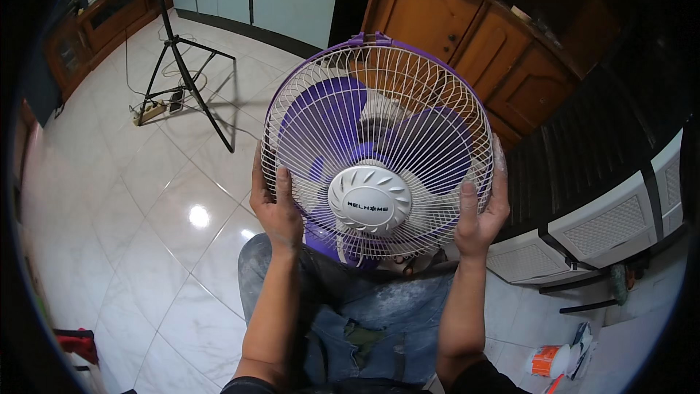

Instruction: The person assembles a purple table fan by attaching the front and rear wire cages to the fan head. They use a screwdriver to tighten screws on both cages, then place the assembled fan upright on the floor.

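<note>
Between my two hands is an electric fan point(370, 201), its white wire grille facing up toward me. Purple blades show through the wires, and a purple rim runs round the far edge with a clip at the top. My left hand point(278, 208) grips the left side of the grille, thumb on the front wires. On the opposite side my right hand point(481, 215) holds the rim the same way, thumb in front. Part of the purple base shows below the grille, above my legs in worn jeans point(394, 314). The fingers behind the rim are partly hidden.
A black tripod point(186, 76) stands on the tiled floor at the far left, with a power strip point(149, 113) and cables at its feet. Wooden cabinets point(437, 14) rise beyond the fan. White-fronted drawers point(605, 226) are at right; an orange-and-white container point(548, 360) lies lower right.
</note>
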Action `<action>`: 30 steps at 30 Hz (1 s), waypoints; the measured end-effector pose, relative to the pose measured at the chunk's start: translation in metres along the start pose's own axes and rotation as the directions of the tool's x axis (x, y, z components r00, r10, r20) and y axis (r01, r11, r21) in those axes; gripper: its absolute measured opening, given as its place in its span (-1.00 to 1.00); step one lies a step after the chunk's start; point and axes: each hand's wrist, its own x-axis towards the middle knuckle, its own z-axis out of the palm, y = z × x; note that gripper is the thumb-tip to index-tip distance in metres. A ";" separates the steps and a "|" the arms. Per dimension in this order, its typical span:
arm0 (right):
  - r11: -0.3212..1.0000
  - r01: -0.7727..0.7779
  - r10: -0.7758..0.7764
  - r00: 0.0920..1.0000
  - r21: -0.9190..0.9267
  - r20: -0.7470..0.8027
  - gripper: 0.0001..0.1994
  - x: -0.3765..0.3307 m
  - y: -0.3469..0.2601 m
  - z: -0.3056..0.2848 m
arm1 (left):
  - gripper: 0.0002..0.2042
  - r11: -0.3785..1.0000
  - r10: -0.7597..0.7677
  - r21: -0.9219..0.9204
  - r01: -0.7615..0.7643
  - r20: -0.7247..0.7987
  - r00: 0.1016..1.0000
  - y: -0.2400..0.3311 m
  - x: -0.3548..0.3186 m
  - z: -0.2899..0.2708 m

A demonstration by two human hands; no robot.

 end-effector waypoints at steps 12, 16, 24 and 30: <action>0.993 0.027 -0.030 0.999 -0.116 -0.022 -0.32 0.002 -0.001 0.002 | -0.40 0.998 0.063 0.007 -0.063 0.000 0.998 -0.010 0.009 0.003; 0.994 0.035 -0.038 0.999 -0.103 -0.029 -0.34 -0.001 -0.001 0.001 | -0.40 0.997 0.046 -0.058 -0.045 0.025 0.999 -0.011 0.008 -0.001; 0.997 -0.010 0.006 0.998 -0.075 -0.055 -0.39 -0.004 -0.009 0.003 | -0.39 0.999 0.053 -0.011 -0.052 0.051 0.997 0.000 0.008 0.001; 0.996 -0.006 -0.001 0.997 -0.092 -0.078 -0.31 0.000 -0.009 0.005 | -0.39 0.993 0.107 0.039 -0.108 0.026 0.994 -0.006 0.014 0.004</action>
